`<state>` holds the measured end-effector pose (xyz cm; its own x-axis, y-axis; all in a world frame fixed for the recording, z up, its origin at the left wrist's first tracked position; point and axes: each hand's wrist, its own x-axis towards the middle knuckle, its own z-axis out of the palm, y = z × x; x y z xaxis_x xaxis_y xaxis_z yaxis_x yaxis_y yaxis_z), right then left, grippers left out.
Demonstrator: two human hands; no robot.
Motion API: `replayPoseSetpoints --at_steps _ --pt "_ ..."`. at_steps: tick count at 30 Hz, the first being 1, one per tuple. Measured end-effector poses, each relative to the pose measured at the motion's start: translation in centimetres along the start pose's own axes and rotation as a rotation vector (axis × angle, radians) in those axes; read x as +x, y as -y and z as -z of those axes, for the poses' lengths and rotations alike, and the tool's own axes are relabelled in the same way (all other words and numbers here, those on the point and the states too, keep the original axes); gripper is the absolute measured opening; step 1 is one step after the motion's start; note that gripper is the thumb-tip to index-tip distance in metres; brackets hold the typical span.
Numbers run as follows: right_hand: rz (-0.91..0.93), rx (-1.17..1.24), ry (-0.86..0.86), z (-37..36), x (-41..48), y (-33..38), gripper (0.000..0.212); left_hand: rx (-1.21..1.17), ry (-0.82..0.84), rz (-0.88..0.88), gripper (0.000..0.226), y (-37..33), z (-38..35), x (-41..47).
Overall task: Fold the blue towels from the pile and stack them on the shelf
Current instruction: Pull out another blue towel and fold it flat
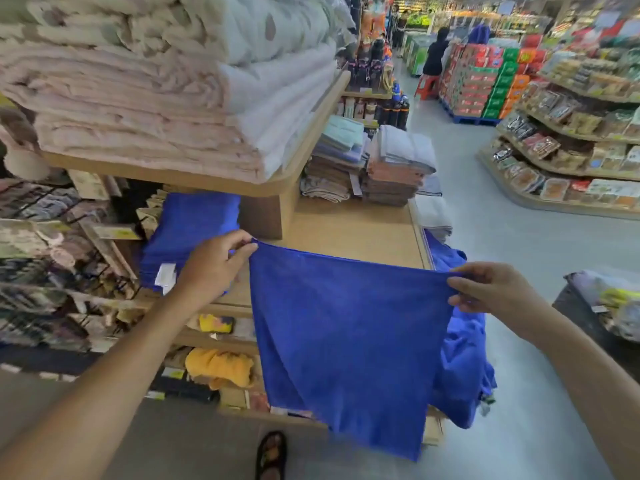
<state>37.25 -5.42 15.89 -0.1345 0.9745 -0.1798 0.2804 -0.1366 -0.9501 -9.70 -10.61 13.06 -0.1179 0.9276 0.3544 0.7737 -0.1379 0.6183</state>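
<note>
A plain blue towel (346, 341) hangs below both grips, left hand (214, 268) and right hand (491, 289) pinching its top corners.

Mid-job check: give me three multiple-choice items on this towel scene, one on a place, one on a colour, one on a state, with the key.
1. Where does the stack of folded blue towels sit?
A. on the floor
B. on the light wooden shelf, just behind the left hand
C. in a basket

2. What colour is the crumpled cloth on the lower shelf?
A. yellow
B. red
C. green

3. How is the large blue towel held?
A. bundled under one arm
B. folded flat
C. hanging open, pinched at its top corners by the left hand and the right hand

Key:
1 B, the stack lies on the shelf board beyond the left hand.
2 A, its folds show yellow.
3 C, its top edge stretches between both hands.
</note>
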Motion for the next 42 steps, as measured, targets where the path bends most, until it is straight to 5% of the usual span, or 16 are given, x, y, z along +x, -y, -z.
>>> replayPoseSetpoints --at_steps 5,9,16,22,26,31,34,38,42 --pt "0.027 0.099 -0.099 -2.4 4.8 -1.3 0.007 -0.455 -0.011 0.32 0.017 1.1 -4.5 4.2" --pt "0.041 0.127 -0.206 -3.6 9.6 -0.5 0.013 -0.583 -0.057 0.436 0.009 2.1 -7.2 9.3" --pt "-0.036 0.032 -0.306 -6.1 17.1 -1.9 0.02 -0.458 -0.011 0.482 0.023 4.4 -12.5 14.9" --pt "-0.098 -0.338 -0.171 -9.1 17.0 -4.9 0.068 -0.305 0.049 0.394 0.039 4.1 -13.1 10.5" --pt "0.075 -0.193 -0.305 -9.8 11.2 -7.1 0.044 -0.393 -0.01 0.357 0.011 4.1 -11.4 1.6" --pt "0.051 -0.104 -0.459 -9.3 0.8 -14.0 0.015 -0.406 0.081 0.695 0.014 6.0 -12.2 -9.9" --pt "-0.222 -0.054 -0.393 -10.0 -2.0 -18.5 0.017 -0.628 0.19 0.981 0.017 6.7 -13.8 -12.3" --pt "-0.483 0.27 -0.159 -11.8 -1.5 -20.4 0.059 -1.145 0.201 1.201 0.029 7.3 -15.1 -11.5" --pt "-0.453 0.466 -0.169 -12.3 -0.4 -20.2 0.042 -1.222 0.19 1.206 0.031 6.5 -15.7 -10.5"
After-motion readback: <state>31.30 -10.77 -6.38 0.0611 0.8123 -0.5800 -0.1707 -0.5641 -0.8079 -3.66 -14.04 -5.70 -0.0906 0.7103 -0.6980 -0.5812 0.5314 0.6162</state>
